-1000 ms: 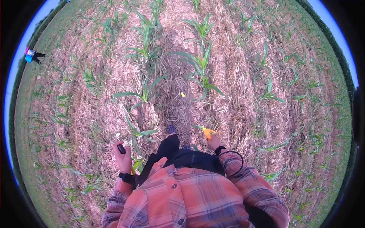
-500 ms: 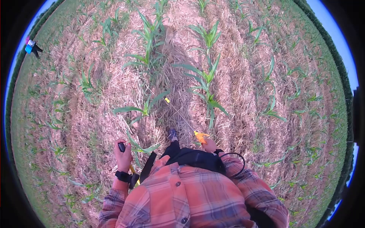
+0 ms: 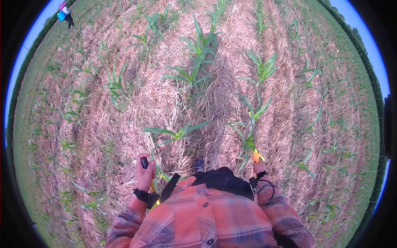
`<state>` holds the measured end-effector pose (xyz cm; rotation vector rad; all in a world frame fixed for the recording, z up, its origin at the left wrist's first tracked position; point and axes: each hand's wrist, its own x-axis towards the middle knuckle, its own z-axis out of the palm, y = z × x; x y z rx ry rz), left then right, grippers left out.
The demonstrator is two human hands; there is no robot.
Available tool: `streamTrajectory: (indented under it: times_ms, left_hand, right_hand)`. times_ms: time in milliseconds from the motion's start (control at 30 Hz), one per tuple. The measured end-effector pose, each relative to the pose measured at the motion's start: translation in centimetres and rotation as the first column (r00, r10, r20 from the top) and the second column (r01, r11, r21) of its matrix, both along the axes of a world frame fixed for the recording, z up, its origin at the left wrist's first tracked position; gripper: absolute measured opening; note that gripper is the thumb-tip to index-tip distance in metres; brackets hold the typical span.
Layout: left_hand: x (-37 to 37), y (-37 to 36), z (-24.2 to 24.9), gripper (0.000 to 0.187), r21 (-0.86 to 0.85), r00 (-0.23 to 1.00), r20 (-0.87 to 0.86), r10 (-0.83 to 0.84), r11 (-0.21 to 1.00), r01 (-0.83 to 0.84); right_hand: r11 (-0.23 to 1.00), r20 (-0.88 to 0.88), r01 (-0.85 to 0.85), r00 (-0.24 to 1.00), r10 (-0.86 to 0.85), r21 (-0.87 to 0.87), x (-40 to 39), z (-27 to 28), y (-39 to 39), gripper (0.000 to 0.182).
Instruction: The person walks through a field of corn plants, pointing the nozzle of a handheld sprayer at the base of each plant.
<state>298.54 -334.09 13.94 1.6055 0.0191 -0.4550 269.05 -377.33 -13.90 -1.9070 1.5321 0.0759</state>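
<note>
My left hand is closed round a black handle, with a yellow lever running down beside the wrist. In my right hand is the orange and yellow grip of a spray wand. The thin wand points forward from that hand, and its yellow tip lies over the leaves of a young corn plant. Another corn plant stands between my hands, further forward.
More corn plants grow in rows through dry straw. My shoe shows just ahead of my body. Far off at the upper left, a person carries a blue pack.
My right hand and the wand have swung to the right, from the straw strip to the corn plant. The plants and the distant person appear further right in the view. Both hands keep their hold.
</note>
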Motion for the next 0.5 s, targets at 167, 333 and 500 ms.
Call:
streamTrajectory:
  times_ms: [167,333,500]
  left_hand:
    - [0.9,-0.6,0.9,0.028,0.015,0.996,0.026,0.082,0.997,-0.082]
    - [2.4,-2.9,-0.3,0.026,0.158,0.989,0.053,0.141,0.976,-0.148]
    - [3.9,-7.0,-0.7,0.028,0.095,0.972,0.089,0.219,0.969,-0.227]
  right_hand:
    - [0.999,-0.133,-0.041,0.99,0.039,-0.012,4.5,3.1,-1.0,0.032]
    - [0.934,-0.158,-0.306,0.947,0.279,-0.183,10.2,6.6,0.7,0.029]
    - [0.856,-0.092,-0.513,0.857,0.507,-0.061,13.8,4.7,-0.3,0.031]
